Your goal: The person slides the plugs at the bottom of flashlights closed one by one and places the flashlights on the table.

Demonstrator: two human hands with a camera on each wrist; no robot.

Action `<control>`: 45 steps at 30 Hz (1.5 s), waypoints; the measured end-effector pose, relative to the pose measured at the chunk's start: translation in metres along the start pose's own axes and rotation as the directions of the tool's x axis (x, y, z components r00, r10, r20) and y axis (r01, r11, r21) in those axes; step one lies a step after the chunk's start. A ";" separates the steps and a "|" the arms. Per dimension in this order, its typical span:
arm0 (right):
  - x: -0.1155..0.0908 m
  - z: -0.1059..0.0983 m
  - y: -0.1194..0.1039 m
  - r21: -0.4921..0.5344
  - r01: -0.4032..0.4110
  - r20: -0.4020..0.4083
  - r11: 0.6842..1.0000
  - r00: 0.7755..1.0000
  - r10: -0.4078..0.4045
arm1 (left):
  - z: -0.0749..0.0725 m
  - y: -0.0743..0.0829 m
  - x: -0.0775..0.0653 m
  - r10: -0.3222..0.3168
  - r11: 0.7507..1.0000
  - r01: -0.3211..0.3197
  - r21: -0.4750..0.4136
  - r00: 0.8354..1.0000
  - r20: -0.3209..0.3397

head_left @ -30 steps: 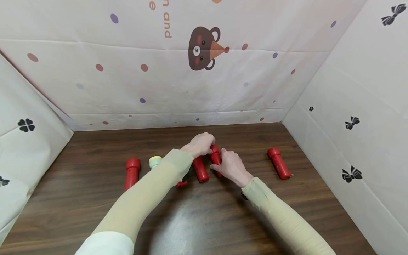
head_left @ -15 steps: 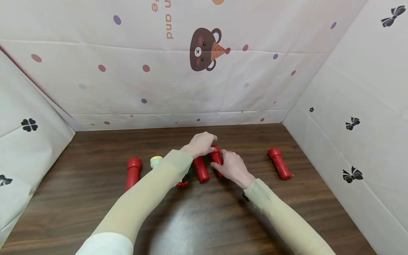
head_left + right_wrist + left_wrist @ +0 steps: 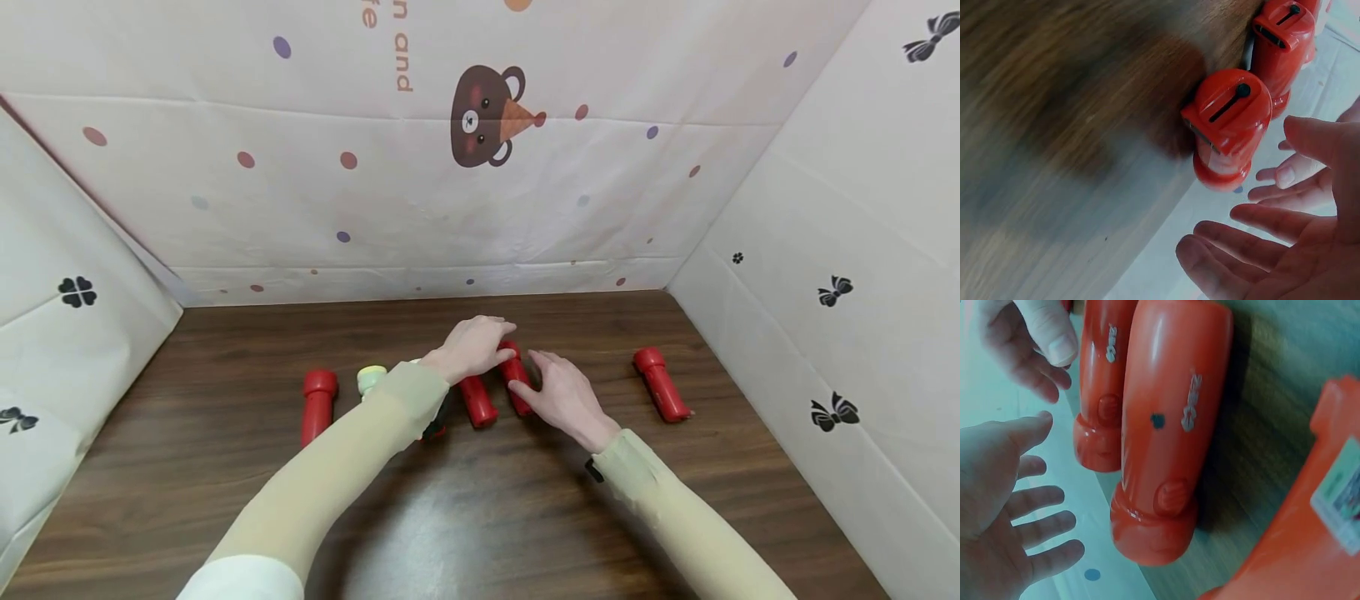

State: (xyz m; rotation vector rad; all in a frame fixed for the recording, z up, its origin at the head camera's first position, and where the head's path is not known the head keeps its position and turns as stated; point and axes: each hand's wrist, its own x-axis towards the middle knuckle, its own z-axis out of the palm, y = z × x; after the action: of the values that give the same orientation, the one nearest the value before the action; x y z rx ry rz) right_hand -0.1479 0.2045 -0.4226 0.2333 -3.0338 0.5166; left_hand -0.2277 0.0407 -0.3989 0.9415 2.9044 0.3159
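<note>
Near the back middle of the table, a red flashlight (image 3: 516, 387) lies between my two hands. My left hand (image 3: 474, 346) hovers over its head end, fingers spread and apart from it in the left wrist view. To its right, my right hand (image 3: 564, 393) has thumb and fingers extended around nothing; the right wrist view shows them off the flashlight (image 3: 1232, 125). Beside it on the left lies another red flashlight (image 3: 478, 404), partly covered by my left wrist. A further red flashlight with a sticker (image 3: 1329, 506) shows at the right of the left wrist view.
One red flashlight (image 3: 318, 404) lies at the left, its lower end behind my left sleeve. A pale green flashlight (image 3: 370, 379) is mostly hidden by that sleeve. At the right lies another red flashlight (image 3: 662, 387). A patterned white backdrop (image 3: 405, 208) borders the table.
Both hands have loosened from the middle red flashlight. My left fingers have lifted and straightened, and my right hand has drawn slightly to the right. The flashlight stays on the table.
</note>
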 end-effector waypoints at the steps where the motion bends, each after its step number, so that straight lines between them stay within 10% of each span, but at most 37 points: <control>1: -0.001 -0.002 0.002 0.006 -0.007 0.000 1.000 1.000 0.007 | 0.000 0.001 -0.001 0.001 1.000 -0.001 -0.004 1.000 -0.006; 45: -0.032 -0.055 0.155 -0.151 -0.308 -0.086 0.939 0.951 0.298 | 0.027 0.065 -0.037 0.154 0.973 -0.177 -0.150 0.976 -0.153</control>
State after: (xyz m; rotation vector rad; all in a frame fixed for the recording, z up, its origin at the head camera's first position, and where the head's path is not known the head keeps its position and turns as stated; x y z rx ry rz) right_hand -0.1392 0.3715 -0.4234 -0.2584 -3.0421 0.2791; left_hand -0.1565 0.0749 -0.4115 1.1802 2.8700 0.6459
